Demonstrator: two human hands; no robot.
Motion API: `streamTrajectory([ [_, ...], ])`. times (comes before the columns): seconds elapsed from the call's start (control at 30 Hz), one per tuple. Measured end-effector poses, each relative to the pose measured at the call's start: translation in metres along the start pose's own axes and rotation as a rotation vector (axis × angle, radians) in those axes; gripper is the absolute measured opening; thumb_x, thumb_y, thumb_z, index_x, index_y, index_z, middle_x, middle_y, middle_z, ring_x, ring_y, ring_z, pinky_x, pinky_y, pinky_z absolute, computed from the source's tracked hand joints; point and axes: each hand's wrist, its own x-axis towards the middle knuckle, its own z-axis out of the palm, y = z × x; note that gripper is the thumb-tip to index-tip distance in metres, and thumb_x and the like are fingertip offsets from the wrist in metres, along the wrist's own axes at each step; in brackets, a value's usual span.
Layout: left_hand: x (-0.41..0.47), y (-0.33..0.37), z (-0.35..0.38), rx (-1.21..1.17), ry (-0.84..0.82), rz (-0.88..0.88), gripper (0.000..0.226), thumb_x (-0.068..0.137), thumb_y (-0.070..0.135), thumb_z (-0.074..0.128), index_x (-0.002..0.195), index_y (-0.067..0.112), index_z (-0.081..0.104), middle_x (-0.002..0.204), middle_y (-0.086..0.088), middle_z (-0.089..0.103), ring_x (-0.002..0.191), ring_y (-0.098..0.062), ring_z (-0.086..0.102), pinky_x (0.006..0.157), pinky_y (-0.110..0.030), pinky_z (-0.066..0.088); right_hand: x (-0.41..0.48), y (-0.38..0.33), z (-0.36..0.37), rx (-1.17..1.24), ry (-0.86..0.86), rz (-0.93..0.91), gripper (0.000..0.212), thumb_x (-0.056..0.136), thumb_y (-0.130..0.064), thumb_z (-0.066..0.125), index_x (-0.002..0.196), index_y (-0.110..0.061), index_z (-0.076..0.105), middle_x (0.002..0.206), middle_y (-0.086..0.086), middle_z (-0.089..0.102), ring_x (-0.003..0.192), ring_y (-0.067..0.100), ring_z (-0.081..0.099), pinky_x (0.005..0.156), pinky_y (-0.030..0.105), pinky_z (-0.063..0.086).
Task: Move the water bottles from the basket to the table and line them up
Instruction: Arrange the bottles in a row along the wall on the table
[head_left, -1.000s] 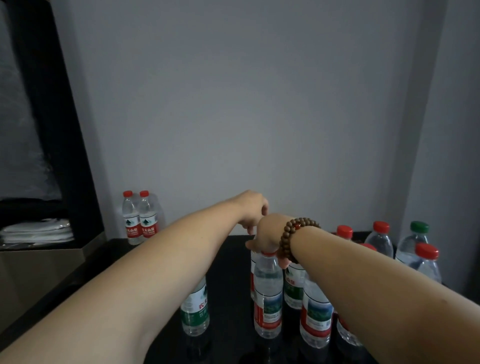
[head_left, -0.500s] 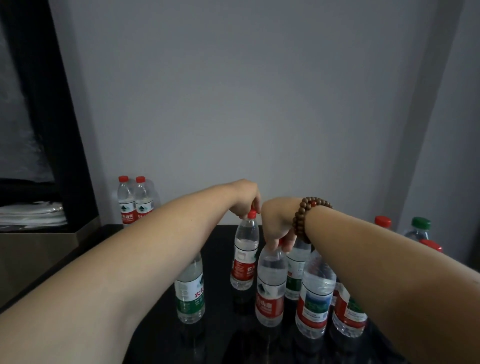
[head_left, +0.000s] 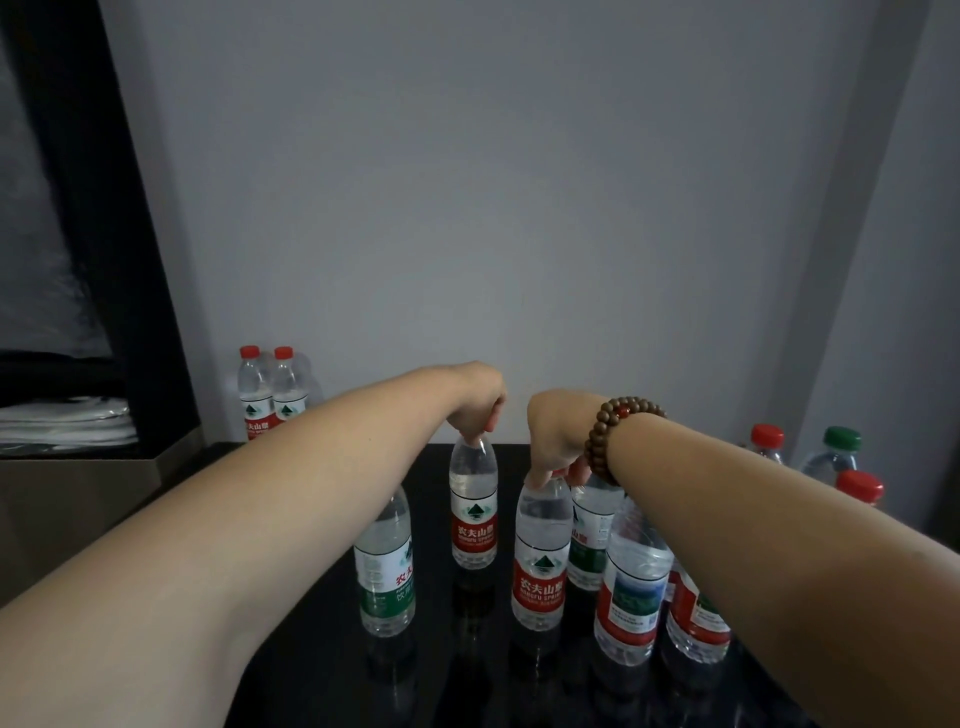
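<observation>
Several clear water bottles stand on a glossy black table (head_left: 483, 670). My left hand (head_left: 475, 402) grips the cap of a red-label bottle (head_left: 472, 512) standing upright at the middle. My right hand (head_left: 556, 434), a bead bracelet on its wrist, pinches the cap of a second red-label bottle (head_left: 540, 566) just to the right. A green-label bottle (head_left: 387, 577) stands left of them, partly behind my left forearm. More bottles (head_left: 631, 592) cluster under my right forearm. No basket shows in view.
Two red-capped bottles (head_left: 267, 397) stand at the table's back left against the grey wall. Red and green capped bottles (head_left: 841, 452) stand at the far right. A dark frame and a shelf with folded white cloth (head_left: 62, 423) lie to the left.
The view has tilted down slightly. Both hands stay on their bottle caps; the bottle in my left hand stands a little farther from the one in my right.
</observation>
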Motion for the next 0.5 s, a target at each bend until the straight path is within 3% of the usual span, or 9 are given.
streamTrajectory([
  [0.1,0.002,-0.005,0.007,0.023,-0.08,-0.03,0.044,0.086,0.031,0.081,0.125,0.021,0.063,0.123,0.002,0.069,0.11,-0.02,0.064,0.088,-0.029,0.052,0.006,-0.006,-0.002,0.038,-0.049,0.027,0.045,0.093,-0.026,0.075,0.122,0.006,0.062,0.11,0.015,0.074,0.095,0.025,0.077,0.09,0.037,0.061],
  [0.2,0.007,-0.011,0.016,-0.026,-0.203,-0.082,0.023,0.089,0.029,0.077,0.105,0.02,0.064,0.111,-0.004,0.078,0.086,-0.019,0.07,0.095,-0.033,0.057,0.007,-0.016,-0.006,0.008,0.026,-0.015,0.024,0.094,-0.02,0.074,0.104,0.001,0.069,0.106,0.012,0.074,0.09,0.022,0.075,0.084,0.032,0.06],
  [0.33,0.0,-0.033,0.012,0.022,-0.135,-0.032,0.03,0.085,0.027,0.082,0.111,0.019,0.07,0.09,-0.003,0.079,0.078,-0.015,0.075,0.087,-0.032,0.061,0.022,-0.032,-0.004,-0.058,0.126,-0.029,0.033,0.092,-0.017,0.076,0.117,0.002,0.065,0.104,0.013,0.072,0.101,0.024,0.073,0.091,0.033,0.059],
  [0.43,-0.004,-0.059,0.008,0.0,-0.092,-0.024,0.036,0.08,0.023,0.087,0.113,0.02,0.073,0.078,0.003,0.077,0.073,-0.01,0.075,0.082,-0.032,0.063,0.049,-0.046,-0.007,0.019,0.17,-0.044,0.027,0.091,-0.01,0.074,0.114,0.001,0.064,0.089,0.011,0.064,0.089,0.024,0.068,0.079,0.028,0.058],
  [0.5,-0.001,-0.079,0.008,0.004,-0.068,-0.04,0.038,0.078,0.02,0.088,0.114,0.02,0.075,0.074,0.007,0.073,0.074,-0.01,0.074,0.082,-0.031,0.062,0.07,-0.058,-0.01,0.044,0.202,-0.076,0.021,0.093,-0.009,0.071,0.11,-0.001,0.065,0.098,0.012,0.067,0.087,0.024,0.066,0.075,0.028,0.056],
])
